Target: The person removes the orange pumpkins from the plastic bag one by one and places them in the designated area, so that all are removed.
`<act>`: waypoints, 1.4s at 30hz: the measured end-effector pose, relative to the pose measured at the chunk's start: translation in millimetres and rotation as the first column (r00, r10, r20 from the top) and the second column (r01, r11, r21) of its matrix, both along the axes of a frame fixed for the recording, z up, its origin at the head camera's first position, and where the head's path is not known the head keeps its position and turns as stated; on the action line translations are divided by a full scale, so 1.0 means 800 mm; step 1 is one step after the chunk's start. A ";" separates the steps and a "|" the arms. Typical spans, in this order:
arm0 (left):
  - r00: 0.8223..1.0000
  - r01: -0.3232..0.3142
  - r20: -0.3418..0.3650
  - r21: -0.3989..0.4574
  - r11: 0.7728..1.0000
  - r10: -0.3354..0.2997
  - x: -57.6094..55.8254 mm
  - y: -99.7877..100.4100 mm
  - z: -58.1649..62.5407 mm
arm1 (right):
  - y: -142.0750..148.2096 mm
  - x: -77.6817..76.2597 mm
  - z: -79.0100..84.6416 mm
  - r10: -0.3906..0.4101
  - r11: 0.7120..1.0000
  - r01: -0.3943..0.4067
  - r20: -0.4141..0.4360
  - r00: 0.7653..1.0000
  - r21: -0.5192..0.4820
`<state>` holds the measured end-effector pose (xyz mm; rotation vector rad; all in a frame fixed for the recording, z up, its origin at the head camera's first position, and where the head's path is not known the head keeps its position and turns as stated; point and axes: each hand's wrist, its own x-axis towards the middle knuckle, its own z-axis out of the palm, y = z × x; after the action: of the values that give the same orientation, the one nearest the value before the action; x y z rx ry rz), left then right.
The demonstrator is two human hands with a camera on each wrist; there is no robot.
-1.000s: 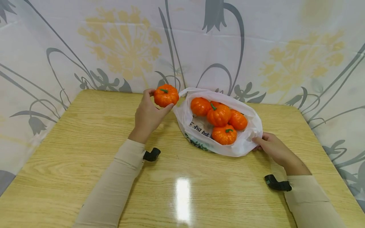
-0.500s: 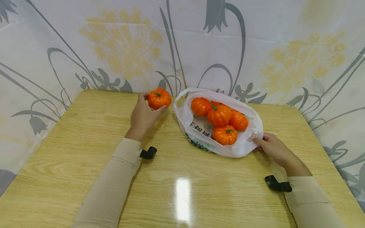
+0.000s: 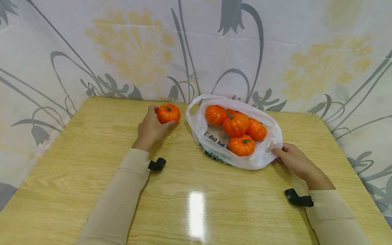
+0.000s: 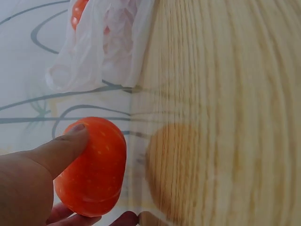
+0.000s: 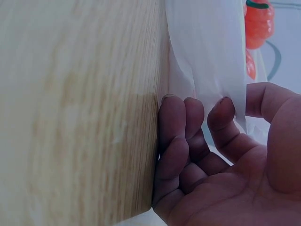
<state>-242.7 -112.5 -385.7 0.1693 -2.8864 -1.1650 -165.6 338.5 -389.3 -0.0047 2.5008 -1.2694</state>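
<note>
My left hand grips a small orange pumpkin with a green stem, thumb on its near side. In the left wrist view, a gap shows between this pumpkin and its reflection on the tabletop. To the right stands a white plastic bag, its mouth wide apart. Inside it lie several more pumpkins, one partly hidden behind the others. My right hand pinches the bag's right rim between thumb and index finger. In the right wrist view its other fingers curl down beside the tabletop.
The wooden table runs back to a wall covered with a flower-patterned cloth. A loop handle of the bag sticks out at its left end, near the held pumpkin. Black wrist cameras sit on both forearms.
My left hand has carried the pumpkin left, away from the bag, and lowered it toward the table. The right hand and the bag have stayed in place.
</note>
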 end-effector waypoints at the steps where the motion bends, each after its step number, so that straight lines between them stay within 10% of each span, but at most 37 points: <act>1: 1.000 -0.003 0.000 -0.002 1.000 0.003 0.000 0.000 -0.001 | 0.000 0.000 0.000 0.001 1.000 -0.001 0.001 1.000 -0.001; 42: 0.996 0.084 0.022 -0.087 0.993 -0.082 -0.005 0.000 -0.009 | -0.001 0.000 0.000 -0.005 1.000 0.005 -0.004 1.000 0.028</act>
<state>-246.4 -112.3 -393.1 0.0592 -2.9805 -1.0507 -165.5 337.3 -389.0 0.0052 2.5236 -1.2370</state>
